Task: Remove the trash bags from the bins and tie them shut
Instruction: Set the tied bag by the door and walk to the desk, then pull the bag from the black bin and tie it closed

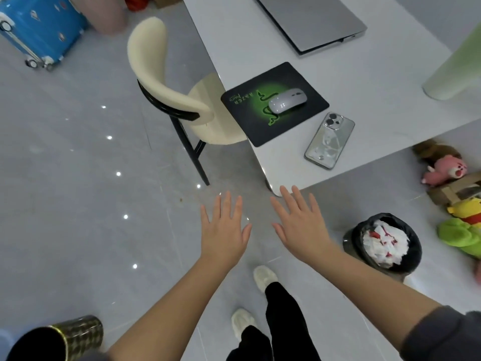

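A small round bin stands on the floor at the right, under the table's edge. A black trash bag lines it, folded over the rim, and white and red crumpled paper fills it. A second bin, gold-patterned with a black inside, sits at the bottom left. My left hand and my right hand hover flat over the floor between the two bins, fingers spread, holding nothing. The right hand is a short way left of the black-bagged bin and does not touch it.
A white table carries a mouse pad with a mouse, a phone and a laptop. A cream chair stands at its left. Plush toys lie at the right; a blue suitcase sits far left.
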The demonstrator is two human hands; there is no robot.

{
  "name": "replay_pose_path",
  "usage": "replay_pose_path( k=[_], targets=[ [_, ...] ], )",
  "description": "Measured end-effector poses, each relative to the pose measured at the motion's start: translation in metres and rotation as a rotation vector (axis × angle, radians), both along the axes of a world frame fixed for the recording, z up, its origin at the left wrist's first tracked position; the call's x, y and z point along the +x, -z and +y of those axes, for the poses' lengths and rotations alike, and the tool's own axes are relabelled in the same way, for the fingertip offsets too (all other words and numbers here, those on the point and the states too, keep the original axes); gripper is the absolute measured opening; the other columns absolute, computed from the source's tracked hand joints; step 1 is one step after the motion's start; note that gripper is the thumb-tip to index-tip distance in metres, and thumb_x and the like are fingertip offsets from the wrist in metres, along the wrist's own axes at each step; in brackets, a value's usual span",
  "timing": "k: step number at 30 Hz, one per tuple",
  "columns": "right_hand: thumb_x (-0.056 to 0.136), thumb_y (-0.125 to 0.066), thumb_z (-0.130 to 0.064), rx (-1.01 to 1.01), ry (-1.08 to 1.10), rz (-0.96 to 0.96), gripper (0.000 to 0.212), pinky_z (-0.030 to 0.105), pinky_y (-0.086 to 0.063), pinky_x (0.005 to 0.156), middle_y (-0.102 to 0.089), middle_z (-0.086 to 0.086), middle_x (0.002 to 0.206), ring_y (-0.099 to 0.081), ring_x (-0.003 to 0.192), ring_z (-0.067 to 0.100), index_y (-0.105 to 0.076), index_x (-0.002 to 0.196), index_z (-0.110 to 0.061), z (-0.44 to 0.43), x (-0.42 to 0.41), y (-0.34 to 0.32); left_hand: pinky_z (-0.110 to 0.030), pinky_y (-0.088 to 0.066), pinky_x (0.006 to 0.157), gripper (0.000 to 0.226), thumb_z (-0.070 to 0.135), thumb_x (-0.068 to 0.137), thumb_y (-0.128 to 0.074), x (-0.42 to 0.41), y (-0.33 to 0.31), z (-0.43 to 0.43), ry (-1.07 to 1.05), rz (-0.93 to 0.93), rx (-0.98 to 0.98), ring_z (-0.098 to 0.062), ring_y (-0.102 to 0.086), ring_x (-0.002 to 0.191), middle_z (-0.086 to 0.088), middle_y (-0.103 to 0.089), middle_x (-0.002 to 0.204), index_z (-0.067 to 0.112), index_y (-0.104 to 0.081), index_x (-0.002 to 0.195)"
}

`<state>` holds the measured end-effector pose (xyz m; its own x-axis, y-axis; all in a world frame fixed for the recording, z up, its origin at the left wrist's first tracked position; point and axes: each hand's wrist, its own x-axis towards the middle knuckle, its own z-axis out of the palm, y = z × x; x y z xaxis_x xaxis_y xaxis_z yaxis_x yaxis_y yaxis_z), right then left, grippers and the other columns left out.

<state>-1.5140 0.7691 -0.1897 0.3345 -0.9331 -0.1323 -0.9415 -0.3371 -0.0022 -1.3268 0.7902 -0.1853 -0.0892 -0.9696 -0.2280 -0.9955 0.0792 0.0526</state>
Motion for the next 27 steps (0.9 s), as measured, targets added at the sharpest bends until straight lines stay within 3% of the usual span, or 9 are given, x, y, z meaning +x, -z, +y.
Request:
replay_pose_path(
  k=[2,8,15,18,22,27],
  targets=[
    [0.082,-0.064,-0.041,0.034,0.02,0.006,0.06,0.059,-0.039,0.101,-0.044,0.015,0.145,-0.041,0.133,0.037,-0.051,0.135,-0.017,0.016,-0.018,0.004,-0.056,-0.01,0.115,0.067,0.053,0.096,-0.026,-0.017,0.005,0.019,0.0,-0.016,0.043,-0.028,-0.007,0.147,-0.009,-0.009,0.16,0.019,-0.008,0.151],
    [0.09,-0.052,-0.043,0.11,-0.021,0.041,0.055,0.058,-0.031,0.107,-0.036,0.013,0.15,-0.031,0.139,0.035,-0.044,0.14,-0.019,0.046,-0.083,0.017,-0.057,-0.007,0.114,0.066,0.052,0.096,-0.028,-0.087,0.012,0.054,-0.019,-0.003,0.075,-0.03,-0.01,0.146,-0.011,-0.013,0.159,0.018,-0.011,0.151],
    [0.098,-0.034,-0.044,0.202,-0.156,0.063,0.056,0.054,-0.016,0.114,-0.014,0.009,0.159,-0.01,0.146,0.032,-0.024,0.149,-0.022,0.051,-0.201,0.061,-0.056,-0.005,0.115,0.065,0.051,0.098,-0.024,-0.206,0.049,0.08,-0.11,-0.046,0.112,-0.029,-0.006,0.146,-0.01,-0.008,0.159,0.018,-0.007,0.151],
    [0.097,-0.036,-0.043,0.212,-0.19,0.081,0.058,0.055,-0.019,0.113,-0.016,0.01,0.159,-0.011,0.146,0.032,-0.023,0.15,-0.022,0.046,-0.25,0.094,-0.058,-0.01,0.114,0.065,0.05,0.097,-0.029,-0.26,0.087,0.083,-0.141,-0.022,0.137,-0.03,-0.014,0.145,-0.011,-0.016,0.158,0.016,-0.014,0.151],
    [0.091,-0.052,-0.038,0.238,-0.098,0.055,0.057,0.057,-0.031,0.106,-0.034,0.014,0.152,-0.029,0.14,0.037,-0.038,0.144,-0.02,0.036,-0.304,0.161,-0.058,-0.01,0.114,0.065,0.049,0.097,-0.026,-0.324,0.166,0.074,-0.127,0.005,0.182,-0.031,-0.013,0.145,-0.011,-0.014,0.158,0.016,-0.011,0.151],
    [0.097,-0.036,-0.04,0.328,-0.033,0.082,0.056,0.054,-0.021,0.113,-0.021,0.013,0.157,-0.015,0.145,0.034,-0.025,0.149,-0.021,0.025,-0.361,0.272,-0.054,-0.006,0.116,0.064,0.048,0.099,-0.021,-0.376,0.278,0.062,-0.131,0.023,0.339,-0.028,0.001,0.147,-0.009,-0.002,0.16,0.017,-0.003,0.151]
  ],
)
